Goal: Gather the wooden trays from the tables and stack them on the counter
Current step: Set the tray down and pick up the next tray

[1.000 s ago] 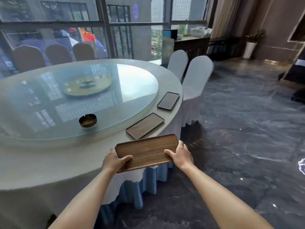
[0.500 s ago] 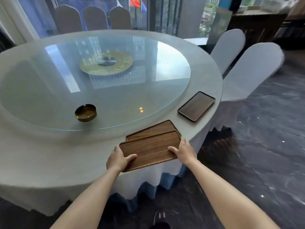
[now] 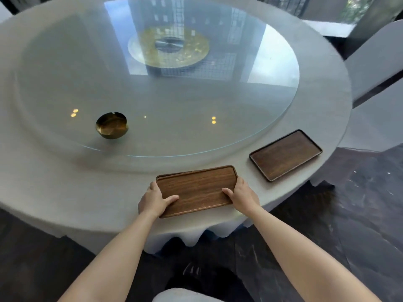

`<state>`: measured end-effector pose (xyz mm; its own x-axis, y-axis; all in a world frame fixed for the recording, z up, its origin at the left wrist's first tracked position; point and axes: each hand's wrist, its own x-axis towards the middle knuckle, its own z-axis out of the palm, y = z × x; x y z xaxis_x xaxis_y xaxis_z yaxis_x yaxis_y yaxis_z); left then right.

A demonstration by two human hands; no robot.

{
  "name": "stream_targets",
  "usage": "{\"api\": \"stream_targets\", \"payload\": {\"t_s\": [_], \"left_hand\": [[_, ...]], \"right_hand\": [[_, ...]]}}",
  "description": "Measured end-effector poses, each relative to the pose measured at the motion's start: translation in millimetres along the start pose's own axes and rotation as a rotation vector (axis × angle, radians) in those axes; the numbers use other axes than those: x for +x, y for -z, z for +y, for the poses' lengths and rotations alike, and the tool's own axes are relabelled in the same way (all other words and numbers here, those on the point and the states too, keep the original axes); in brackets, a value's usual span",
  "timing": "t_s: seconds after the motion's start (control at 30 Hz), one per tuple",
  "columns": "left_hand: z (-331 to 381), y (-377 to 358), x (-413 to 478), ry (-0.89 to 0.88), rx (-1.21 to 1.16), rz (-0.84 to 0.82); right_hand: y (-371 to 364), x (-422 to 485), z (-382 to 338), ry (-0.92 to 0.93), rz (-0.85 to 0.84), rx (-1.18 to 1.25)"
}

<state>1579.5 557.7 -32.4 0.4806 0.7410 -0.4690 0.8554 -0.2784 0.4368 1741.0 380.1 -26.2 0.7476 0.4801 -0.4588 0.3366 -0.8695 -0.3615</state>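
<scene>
A wooden tray (image 3: 197, 188) lies on top of a second tray at the near edge of the round table (image 3: 65, 188). Only the far rim of the lower tray (image 3: 174, 174) shows. My left hand (image 3: 153, 200) grips the top tray's left end, thumb on its surface. My right hand (image 3: 242, 196) grips its right end the same way. Another, darker wooden tray (image 3: 285, 154) lies flat on the tablecloth to the right, apart from the stack.
A glass turntable (image 3: 196, 118) covers the table's middle, with a brass ashtray (image 3: 111, 125) on it at the left. White-covered chairs (image 3: 375, 62) stand at the right. Dark marble floor (image 3: 359, 214) lies to the right and below.
I have stepped closer and carried the held tray forward, setting it down over the nearer tray on the table. Both hands keep their grip on its ends.
</scene>
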Motion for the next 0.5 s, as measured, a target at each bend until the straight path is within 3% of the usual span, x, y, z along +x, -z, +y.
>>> {"api": "stream_targets", "payload": {"t_s": [0.5], "left_hand": [[2.6,-2.7,11.4,0.041,0.032,-0.017]], "right_hand": [[2.4,25.8,13.1,0.164,-0.079,-0.235]]}}
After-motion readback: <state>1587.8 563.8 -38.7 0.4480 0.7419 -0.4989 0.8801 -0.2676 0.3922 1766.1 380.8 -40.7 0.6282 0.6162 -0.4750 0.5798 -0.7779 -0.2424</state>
